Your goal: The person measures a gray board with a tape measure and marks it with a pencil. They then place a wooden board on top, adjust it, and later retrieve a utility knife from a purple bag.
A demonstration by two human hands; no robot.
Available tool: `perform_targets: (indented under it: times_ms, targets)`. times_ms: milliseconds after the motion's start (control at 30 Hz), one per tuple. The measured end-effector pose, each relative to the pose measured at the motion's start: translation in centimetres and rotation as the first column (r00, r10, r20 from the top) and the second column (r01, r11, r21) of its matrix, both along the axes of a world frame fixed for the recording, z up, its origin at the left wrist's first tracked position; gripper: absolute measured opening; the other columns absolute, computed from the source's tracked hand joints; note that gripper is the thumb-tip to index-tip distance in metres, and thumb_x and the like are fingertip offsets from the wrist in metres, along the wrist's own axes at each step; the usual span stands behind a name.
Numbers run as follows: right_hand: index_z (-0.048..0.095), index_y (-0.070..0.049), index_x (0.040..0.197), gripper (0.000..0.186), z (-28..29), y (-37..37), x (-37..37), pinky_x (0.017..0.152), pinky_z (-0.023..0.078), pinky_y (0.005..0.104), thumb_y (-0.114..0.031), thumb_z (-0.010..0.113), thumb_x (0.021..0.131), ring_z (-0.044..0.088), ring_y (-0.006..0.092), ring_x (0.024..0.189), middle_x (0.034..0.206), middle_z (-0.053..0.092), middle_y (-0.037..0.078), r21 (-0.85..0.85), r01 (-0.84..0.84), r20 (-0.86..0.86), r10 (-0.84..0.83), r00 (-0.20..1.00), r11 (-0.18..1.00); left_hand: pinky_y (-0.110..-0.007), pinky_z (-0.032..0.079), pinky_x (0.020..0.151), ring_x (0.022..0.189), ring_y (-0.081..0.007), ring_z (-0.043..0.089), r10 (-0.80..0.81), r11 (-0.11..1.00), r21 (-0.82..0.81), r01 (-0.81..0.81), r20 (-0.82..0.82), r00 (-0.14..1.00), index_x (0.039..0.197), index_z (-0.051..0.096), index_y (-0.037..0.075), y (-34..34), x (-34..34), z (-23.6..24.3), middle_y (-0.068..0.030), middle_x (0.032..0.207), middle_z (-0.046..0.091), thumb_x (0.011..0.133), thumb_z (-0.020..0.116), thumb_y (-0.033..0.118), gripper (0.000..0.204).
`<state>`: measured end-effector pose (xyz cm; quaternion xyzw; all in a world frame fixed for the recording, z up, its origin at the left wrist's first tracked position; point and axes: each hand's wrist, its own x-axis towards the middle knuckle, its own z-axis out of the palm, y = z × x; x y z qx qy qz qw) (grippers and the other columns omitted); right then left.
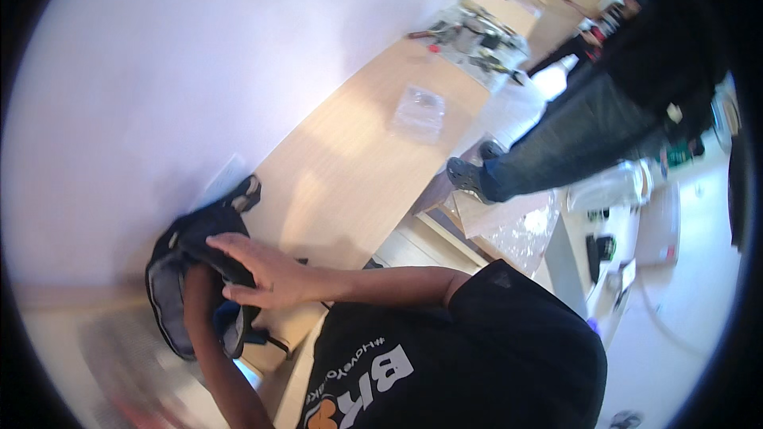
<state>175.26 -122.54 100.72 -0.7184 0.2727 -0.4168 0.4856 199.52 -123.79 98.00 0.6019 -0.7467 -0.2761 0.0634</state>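
A black bag (171, 250) with a grey lining and a zip edge stands at the left end of a long wooden tabletop, against the white wall. Its mouth gapes toward me. My left forearm (208, 326) reaches down into it, and the left hand is hidden inside. At the rim, my right hand (266, 274) has its thumb and fingers on either side of the dark upper flap, gripping it. Loose straps show at the bag's top and lower side.
Farther along the wooden tabletop (334, 167) lies a clear plastic packet (419, 114). Beyond it, assorted tools (477, 36) crowd the far end. A person in jeans (588, 127) stands on a wooden platform (509, 218) at the right. Another person (608, 28) is farther back.
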Motion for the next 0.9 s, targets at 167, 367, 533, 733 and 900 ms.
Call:
perform_targets:
  times_ms: [167, 367, 533, 733, 900]
  targets:
    - [0.029, -0.001, 0.153, 0.072, -0.9, 3.2, -3.5, 0.100, 0.051, 0.0398, -0.025, 0.066, 0.096, 0.055, 0.0345, 0.126, 0.150, 0.039, 0.023, 0.055, 0.114, 0.046, -0.116, 0.992, 0.992, -0.037, 0.050, 0.079, 0.087, -0.0260, 0.061, 0.154, 0.871, -0.446, -0.205, -0.148, 0.977, 0.105, 0.061, 0.001, 4.8, -0.1, 8.9, -0.0140, 0.095, 0.064, 0.090, 0.065, 0.007, 0.017]
    - [0.052, -0.004, 0.139, 0.053, -7.0, 9.8, -13.2, 0.092, 0.055, 0.0358, -0.028, 0.069, 0.095, 0.065, 0.0266, 0.110, 0.135, 0.058, 0.016, 0.453, 0.391, -0.192, -0.341, 0.920, 0.801, -0.028, 0.045, 0.066, 0.074, -0.0156, 0.055, 0.368, 0.362, -0.603, -0.711, -0.609, 0.703, 0.103, 0.060, 0.002, 7.2, 3.1, 16.0, -0.0075, 0.088, 0.062, 0.101, 0.063, 0.024, 0.022]
    - [0.059, -0.005, 0.131, 0.042, -9.1, 14.9, -18.6, 0.092, 0.054, 0.0352, -0.030, 0.066, 0.099, 0.066, 0.0221, 0.106, 0.121, 0.067, 0.012, 0.442, 0.514, -0.414, -0.341, 0.844, 0.735, -0.026, 0.049, 0.064, 0.073, -0.0153, 0.060, -0.090, 0.480, -0.463, -0.745, -0.871, 0.484, 0.097, 0.056, 0.003, 6.9, -4.0, 17.5, -0.0126, 0.098, 0.063, 0.098, 0.064, 0.019, 0.018]
    - [0.060, -0.002, 0.130, 0.044, -11.3, 21.0, -22.2, 0.089, 0.054, 0.0370, -0.031, 0.067, 0.097, 0.068, 0.0254, 0.102, 0.120, 0.069, 0.014, 0.384, 0.548, -0.314, -0.453, 0.835, 0.743, -0.027, 0.055, 0.054, 0.068, -0.0191, 0.067, -0.139, 0.957, -0.199, -0.213, -0.954, 0.265, 0.094, 0.054, 0.003, 8.0, -20.5, 13.8, -0.0151, 0.098, 0.064, 0.093, 0.070, 0.012, 0.018]
    - [0.063, -0.001, 0.126, 0.050, -17.7, 33.5, -29.7, 0.089, 0.055, 0.0398, -0.037, 0.070, 0.091, 0.070, 0.0310, 0.102, 0.116, 0.071, 0.017, 0.402, 0.727, -0.568, -0.472, 0.675, 0.557, -0.029, 0.055, 0.051, 0.062, -0.0224, 0.069, 0.025, 0.940, 0.114, 0.322, -0.963, 0.267, 0.094, 0.053, 0.003, 13.8, -34.1, 4.9, -0.0164, 0.090, 0.067, 0.091, 0.069, 0.002, 0.016]
